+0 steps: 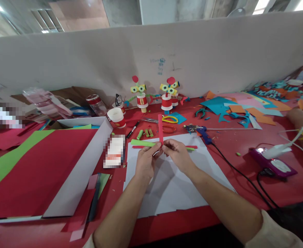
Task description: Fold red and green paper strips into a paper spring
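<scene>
Over a white sheet (164,187), both my hands are closed with their fingertips together at the lower end of a red paper strip (160,128). My left hand (146,159) pinches it from the left, and my right hand (177,153) from the right. The strip points away from me. A light green paper strip (141,142) and another red strip (192,147) run crosswise by my fingers, their middles hidden by the hands. I cannot tell whether these are joined to the held strip. Folded green paper springs (148,133) lie just beyond the sheet.
Paper-cup figures (142,100) stand by the partition. Scissors (170,119), a pen (132,131) and a glue gun (204,134) surround the sheet. A white box (89,172) with coloured paper is left; a purple power strip (272,165) and another person's arm (302,124) are right.
</scene>
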Demonstrator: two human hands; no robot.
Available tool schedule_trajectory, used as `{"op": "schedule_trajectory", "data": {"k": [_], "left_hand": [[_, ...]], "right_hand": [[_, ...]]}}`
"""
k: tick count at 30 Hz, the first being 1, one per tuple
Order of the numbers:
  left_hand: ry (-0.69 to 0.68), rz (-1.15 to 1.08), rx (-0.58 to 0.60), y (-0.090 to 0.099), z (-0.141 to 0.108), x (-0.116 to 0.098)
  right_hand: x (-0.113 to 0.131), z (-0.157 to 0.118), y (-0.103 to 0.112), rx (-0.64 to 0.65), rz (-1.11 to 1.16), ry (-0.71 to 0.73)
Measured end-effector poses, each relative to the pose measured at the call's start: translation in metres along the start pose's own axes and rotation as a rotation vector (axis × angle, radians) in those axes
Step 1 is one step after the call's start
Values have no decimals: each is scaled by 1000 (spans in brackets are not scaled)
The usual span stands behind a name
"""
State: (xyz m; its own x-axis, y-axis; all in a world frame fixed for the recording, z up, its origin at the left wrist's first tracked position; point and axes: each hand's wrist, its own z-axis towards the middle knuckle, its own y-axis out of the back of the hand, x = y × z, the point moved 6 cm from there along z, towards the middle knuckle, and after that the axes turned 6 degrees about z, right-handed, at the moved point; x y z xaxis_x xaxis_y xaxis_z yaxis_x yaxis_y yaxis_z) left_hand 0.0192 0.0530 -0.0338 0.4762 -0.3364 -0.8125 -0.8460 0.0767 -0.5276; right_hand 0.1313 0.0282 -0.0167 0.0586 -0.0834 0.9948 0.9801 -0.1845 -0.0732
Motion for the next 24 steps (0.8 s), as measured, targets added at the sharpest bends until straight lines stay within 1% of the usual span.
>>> {"op": "schedule_trajectory", "data": {"k": [4, 6, 9, 14, 19, 24], "left_hand": [[1, 75, 71, -4, 0, -5], [-25, 113, 79, -4, 1, -7], [-62, 144, 37, -3, 1, -9], [-97, 115, -33, -2, 0, -9], [-79, 114, -11, -4, -2, -9], [-63, 118, -17, -3, -2, -9]], "right_hand": [[2, 3, 3, 15, 20, -16], [3, 4, 5, 14, 22, -33], [3, 4, 4, 22, 68, -67], [4, 2, -2, 46, 139, -78], [1, 3, -2, 35, 180, -100], [-3, 3, -2, 16, 314, -164]]}}
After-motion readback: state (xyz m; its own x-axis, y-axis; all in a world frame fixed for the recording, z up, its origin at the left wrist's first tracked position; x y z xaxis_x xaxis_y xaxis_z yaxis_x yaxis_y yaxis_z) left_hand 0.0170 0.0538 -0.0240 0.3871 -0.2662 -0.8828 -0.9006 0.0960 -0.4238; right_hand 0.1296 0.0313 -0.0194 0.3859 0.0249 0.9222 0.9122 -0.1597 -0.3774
